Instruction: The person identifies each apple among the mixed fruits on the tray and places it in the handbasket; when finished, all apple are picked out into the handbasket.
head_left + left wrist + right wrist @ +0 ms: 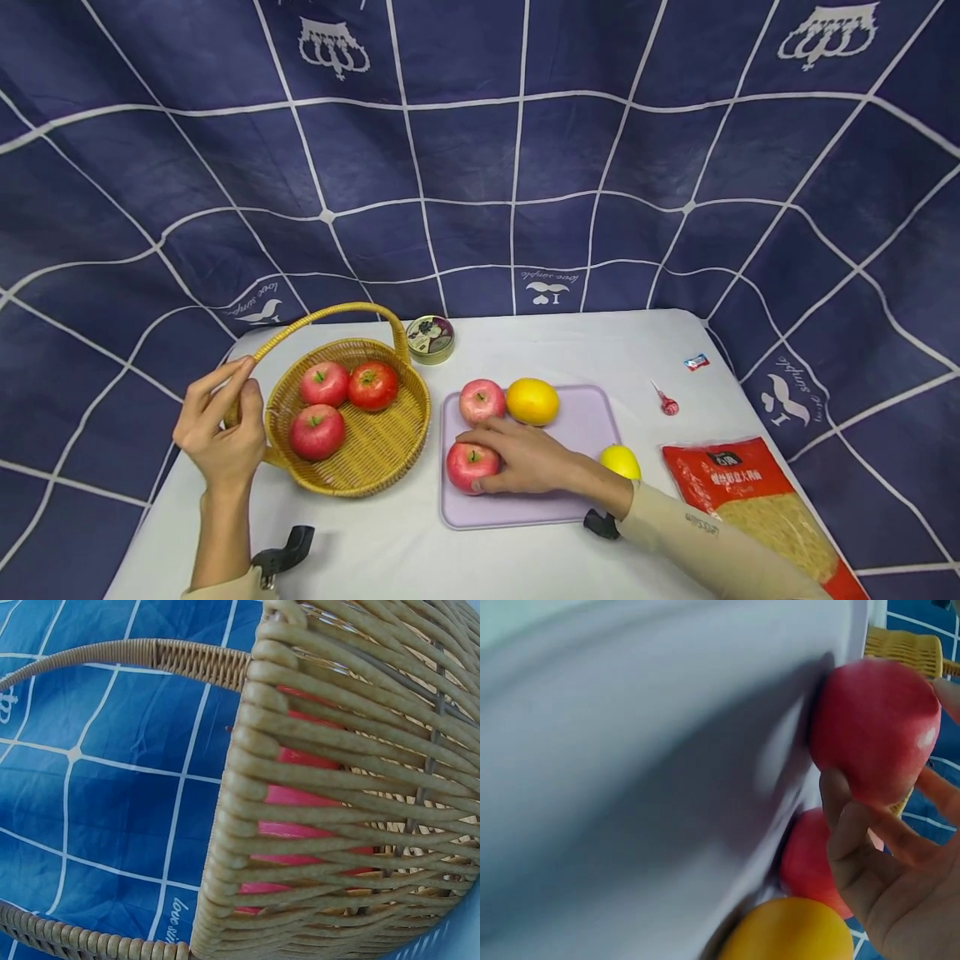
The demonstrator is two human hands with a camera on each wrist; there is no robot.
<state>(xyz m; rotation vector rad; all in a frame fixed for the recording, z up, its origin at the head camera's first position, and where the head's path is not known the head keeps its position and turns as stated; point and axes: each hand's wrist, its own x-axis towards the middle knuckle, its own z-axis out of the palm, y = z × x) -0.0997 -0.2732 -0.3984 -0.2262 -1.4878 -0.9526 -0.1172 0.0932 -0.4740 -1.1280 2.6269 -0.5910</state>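
Note:
My left hand (225, 417) grips the handle of a round wicker basket (382, 467). Inside the basket lie two pink-red apples (317, 432) and a redder fruit (373, 385) that looks like a pomegranate; the left wrist view shows red only through the weave (300, 802). On the lilac tray (525, 517), my right hand (528, 458) has its fingers and thumb around an apple (471, 468). The right wrist view shows that apple (877, 731) between thumb and fingers. Just behind it on the tray are another apple (481, 402) and an orange-yellow fruit (532, 402).
A lemon (620, 462) lies at the tray's right side, partly behind my right forearm. A round tin (431, 339) stands beside the basket. To the right are a lollipop (666, 402), a small wrapped candy (696, 362) and a red pasta bag (757, 500). Checked blue cloth hangs behind the white table.

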